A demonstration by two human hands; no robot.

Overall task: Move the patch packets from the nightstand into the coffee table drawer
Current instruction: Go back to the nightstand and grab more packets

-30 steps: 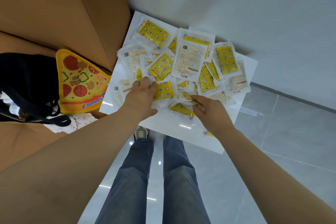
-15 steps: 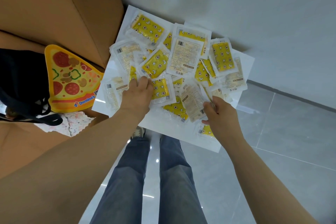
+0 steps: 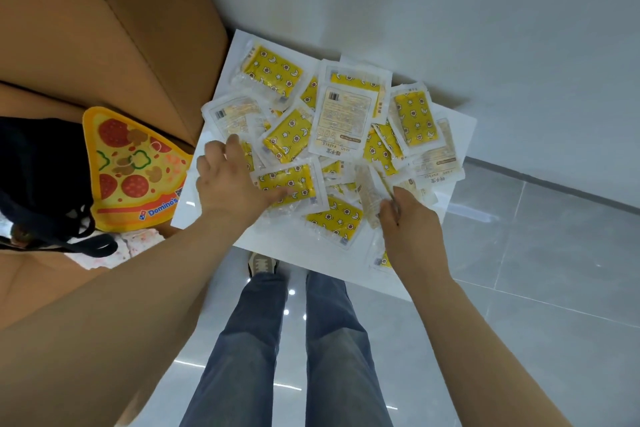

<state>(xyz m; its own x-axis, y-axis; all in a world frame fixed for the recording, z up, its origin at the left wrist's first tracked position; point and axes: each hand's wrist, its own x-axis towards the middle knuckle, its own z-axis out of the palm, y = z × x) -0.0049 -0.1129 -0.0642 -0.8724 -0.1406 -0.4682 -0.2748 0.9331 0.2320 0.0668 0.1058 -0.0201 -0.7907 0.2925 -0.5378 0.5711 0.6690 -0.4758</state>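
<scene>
Left grip (image 3: pixel 232 184), fingers spread and released, presses on patch packets (image 3: pixel 346 114) heaped over the white table (image 3: pixel 294 248); right grip (image 3: pixel 414 224) pinches one pale packet (image 3: pixel 369 198) on edge; Domino's pizza-slice item (image 3: pixel 135 166) lies left of the left grip.

Clear plastic packets of yellow star-printed patches (image 3: pixel 343 114) lie heaped, overlapping, on the white nightstand top (image 3: pixel 298 253). Some show printed backs.
</scene>
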